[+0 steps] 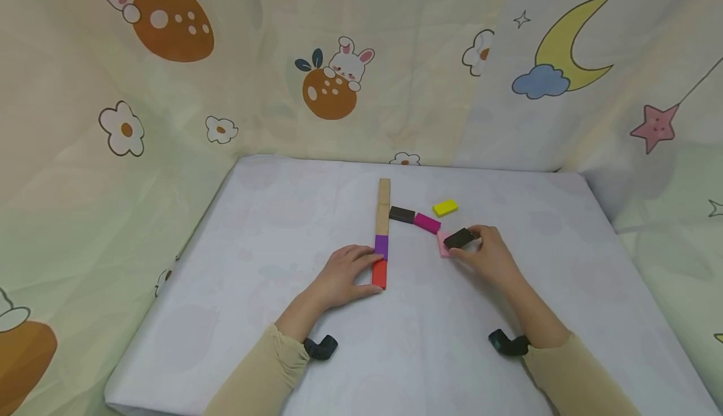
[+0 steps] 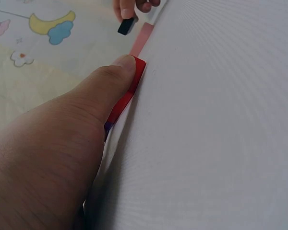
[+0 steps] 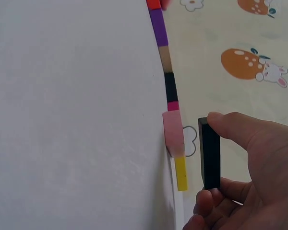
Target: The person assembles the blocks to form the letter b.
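My right hand (image 1: 494,256) pinches a black domino block (image 1: 459,238) by its ends between thumb and fingers. In the right wrist view this black block (image 3: 211,153) appears raised beside a pink block (image 3: 173,132); from the head it overlaps the pink block (image 1: 442,248). My left hand (image 1: 341,276) holds a red block (image 1: 379,275), its thumb at the near end and a fingertip by the purple block (image 1: 381,245). Two wooden-coloured blocks (image 1: 383,206) continue that straight line away from me. A second black block (image 1: 402,215) and a magenta block (image 1: 427,223) branch off rightward, towards the pink one.
A yellow block (image 1: 445,208) lies apart, beyond the magenta one. White cloth covers the table (image 1: 254,215), and a printed curtain (image 1: 254,77) rises behind and at the sides. Black wrist devices (image 1: 322,347) show by both sleeves.
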`<state>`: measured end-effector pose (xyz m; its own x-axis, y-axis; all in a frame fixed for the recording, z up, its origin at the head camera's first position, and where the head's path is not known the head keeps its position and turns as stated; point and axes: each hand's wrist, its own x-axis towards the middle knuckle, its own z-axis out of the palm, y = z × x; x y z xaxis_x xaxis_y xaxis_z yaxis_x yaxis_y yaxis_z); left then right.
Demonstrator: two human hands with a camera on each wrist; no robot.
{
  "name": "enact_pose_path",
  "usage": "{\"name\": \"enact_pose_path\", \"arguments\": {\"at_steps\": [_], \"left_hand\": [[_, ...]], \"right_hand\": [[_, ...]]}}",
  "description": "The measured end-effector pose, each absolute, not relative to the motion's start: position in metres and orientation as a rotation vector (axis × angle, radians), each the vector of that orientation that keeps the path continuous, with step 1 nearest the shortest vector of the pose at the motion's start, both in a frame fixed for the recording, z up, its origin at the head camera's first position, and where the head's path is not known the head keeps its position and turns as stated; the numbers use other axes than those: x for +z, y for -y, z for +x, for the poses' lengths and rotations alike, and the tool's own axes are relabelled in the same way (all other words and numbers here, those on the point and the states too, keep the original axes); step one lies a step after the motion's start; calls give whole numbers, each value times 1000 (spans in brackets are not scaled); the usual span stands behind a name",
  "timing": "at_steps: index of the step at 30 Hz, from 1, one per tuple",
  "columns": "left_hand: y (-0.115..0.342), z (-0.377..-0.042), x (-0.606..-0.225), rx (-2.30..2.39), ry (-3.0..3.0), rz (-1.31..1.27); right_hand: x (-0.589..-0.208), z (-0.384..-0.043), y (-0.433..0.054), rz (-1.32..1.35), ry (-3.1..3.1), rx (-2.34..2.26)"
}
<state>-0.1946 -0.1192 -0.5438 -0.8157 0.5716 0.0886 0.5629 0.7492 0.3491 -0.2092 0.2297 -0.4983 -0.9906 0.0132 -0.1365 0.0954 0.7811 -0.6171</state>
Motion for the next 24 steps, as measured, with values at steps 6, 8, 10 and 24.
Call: {"name": "enact_pose_path", "arguments": {"at_steps": [6,8,10,24], "left_hand": [[119,-195,-545,572,-2921,949],[119,-195,-545,568,-2918,940],[119,-195,-545,572,-2914,935],[119,-195,-547,563,-2940,963]], "right_hand": [[-498,-194,-218,58,-2849,-986],[-498,-188,-214,34,-2853,-970],[-500,-182,-211,-1,-2860,-960],[-506,-160,-201,-149,-2880,-864]]}}
